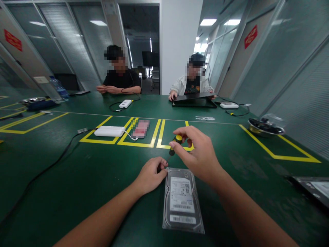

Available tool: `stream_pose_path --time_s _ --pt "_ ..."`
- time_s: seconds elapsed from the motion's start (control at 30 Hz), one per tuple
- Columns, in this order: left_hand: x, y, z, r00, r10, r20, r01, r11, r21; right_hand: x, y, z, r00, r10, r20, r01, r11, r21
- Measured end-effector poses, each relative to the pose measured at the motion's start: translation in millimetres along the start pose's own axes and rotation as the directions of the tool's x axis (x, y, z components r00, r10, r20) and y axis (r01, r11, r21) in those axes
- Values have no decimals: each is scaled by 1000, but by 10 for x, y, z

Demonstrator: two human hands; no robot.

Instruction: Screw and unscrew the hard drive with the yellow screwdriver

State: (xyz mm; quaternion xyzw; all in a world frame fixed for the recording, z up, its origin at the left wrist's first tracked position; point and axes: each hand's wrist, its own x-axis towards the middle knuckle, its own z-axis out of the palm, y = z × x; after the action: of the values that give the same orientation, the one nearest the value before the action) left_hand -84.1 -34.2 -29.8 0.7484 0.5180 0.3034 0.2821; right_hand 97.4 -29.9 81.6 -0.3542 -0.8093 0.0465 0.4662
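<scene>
Green tabletop [77, 178], one hard drive [182, 200]; right grip [202, 149] clasps one screwdriver [178, 138], left grip [150, 175] unclear.

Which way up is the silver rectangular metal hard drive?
Label side up: the drive lies flat on the green tabletop, white printed labels showing.

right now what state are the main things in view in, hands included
right hand, closed on the screwdriver
left hand, curled at the hard drive's far left corner
screwdriver, tilted, shaft pointing down
hard drive, flat, label up
white power bank, flat, white cable attached
phone, flat; blurred, on or off unclear
bowl at right, holding dark items
dark panel, held tilted
</scene>
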Motion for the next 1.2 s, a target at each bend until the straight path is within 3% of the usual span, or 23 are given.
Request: stream_pose_path --time_s 0.2,0.4,0.47,0.53,0.6,0.67,0.77,0.83,0.93,1.03,1.2 --pt "-9 -1 -4 1000 -12 12 12 1000 7 53 -188 -340 999 -4 -52 -6 982 -189" --pt "-21 -14 15 1000 -2 -11 2 1000 -12 -22 -266 -637 992 92 81 -41 871 -489" --pt "-55 27 9 996 51 -78 -50 999 9 -116 -221 -667 985 146 93 -73 836 -544" --pt "-112 111 -12 975 191 -111 -181 980 87 -246 -140 -678 976 192 100 -97 803 -588" --pt "-184 230 -42 938 344 -44 -336 933 127 -403 -30 -684 967 228 111 -111 774 -623" --pt "-256 358 -66 876 471 105 -481 871 100 -578 93 -688 963 246 109 -115 742 -661" --pt "-339 511 -75 722 608 330 -649 760 21 -843 259 -682 962 251 109 -100 693 -714" --pt "-371 565 -68 658 623 422 -692 722 14 -997 340 -667 964 245 107 -84 656 -750" --pt "-395 584 -61 624 578 526 -684 729 9 -1167 414 -632 959 265 102 -86 615 -784" --pt "-410 579 -53 626 538 565 -653 757 2 -1260 455 -588 909 395 131 -144 594 -791" --pt "-427 584 -10 641 509 574 -630 777 13 -1295 492 -511 717 657 234 -228 538 -812"
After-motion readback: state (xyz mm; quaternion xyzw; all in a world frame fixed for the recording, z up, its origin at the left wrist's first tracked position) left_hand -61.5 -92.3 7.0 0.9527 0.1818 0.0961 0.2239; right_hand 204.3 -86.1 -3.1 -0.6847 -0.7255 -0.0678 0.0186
